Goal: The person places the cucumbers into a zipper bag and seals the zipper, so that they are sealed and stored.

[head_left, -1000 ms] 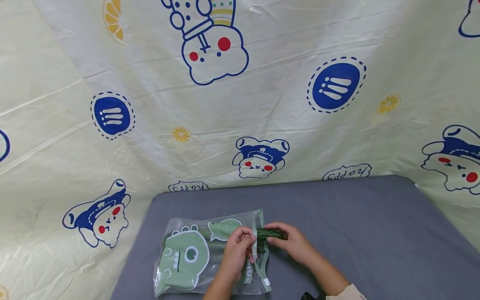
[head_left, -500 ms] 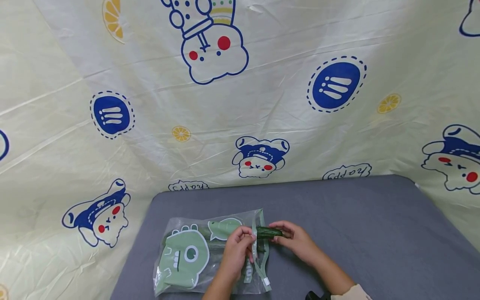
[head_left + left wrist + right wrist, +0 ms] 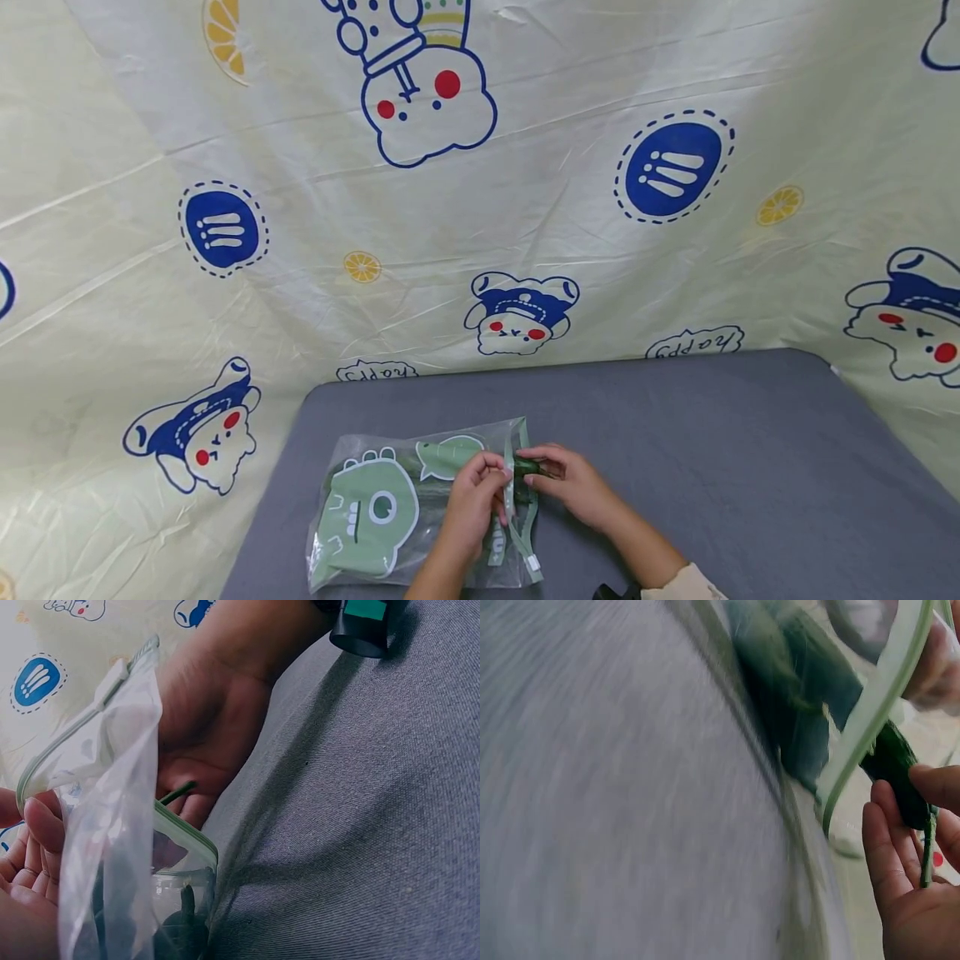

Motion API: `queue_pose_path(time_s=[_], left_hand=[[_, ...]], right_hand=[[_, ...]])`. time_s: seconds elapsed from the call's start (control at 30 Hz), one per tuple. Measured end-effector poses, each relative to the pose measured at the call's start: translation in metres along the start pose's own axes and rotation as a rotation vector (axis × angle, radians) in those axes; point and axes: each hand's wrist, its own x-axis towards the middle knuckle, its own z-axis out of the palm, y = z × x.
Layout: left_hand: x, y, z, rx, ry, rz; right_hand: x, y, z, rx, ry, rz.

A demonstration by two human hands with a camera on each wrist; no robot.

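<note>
A clear zip bag (image 3: pixel 442 533) printed with green cartoon figures lies flat, its mouth facing right. My left hand (image 3: pixel 476 500) pinches the upper edge of that mouth between thumb and fingers. At the opening, my right hand (image 3: pixel 573 485) grips the stem end of a dark green cucumber (image 3: pixel 527 468); its other end is inside the bag. The right wrist view shows this cucumber (image 3: pixel 898 776) between my thumb and fingers, its thin stem over the palm. Other cucumbers (image 3: pixel 780 690) lie inside the bag, seen through the plastic.
A grey cloth-covered table (image 3: pixel 712 450) lies under the bag. Behind it hangs a pale sheet (image 3: pixel 570 192) with cartoon prints. The white zip slider (image 3: pixel 533 563) sits at the near corner of the bag's mouth. A black device (image 3: pixel 364 626) is on my right wrist.
My right hand first drew back slightly to the right, then came left to the bag's mouth. Less of the cucumber now sticks out. My left hand and the bag stayed put.
</note>
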Motion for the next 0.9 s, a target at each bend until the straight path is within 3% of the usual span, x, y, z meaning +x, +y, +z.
queue_pose_path(time_s=[0.2,0.43,0.63,0.9], left_hand=[[0.0002,-0.0013,-0.0016,-0.007,0.003,-0.011],[0.0009,-0.0016,-0.0014,-0.008,0.000,-0.008],[0.0008,-0.0010,-0.0008,-0.008,0.001,-0.006],[-0.0003,0.0003,-0.0005,0.001,-0.003,0.004]], right_hand=[[0.0023,-0.0015,0.0076,-0.041,-0.002,-0.016],[0.0018,0.0039,0.0046,0.015,0.017,0.026],[0.0018,0.0048,0.0031,0.025,0.020,0.006],[0.0077,-0.0009,0.0069,-0.030,0.056,0.048]])
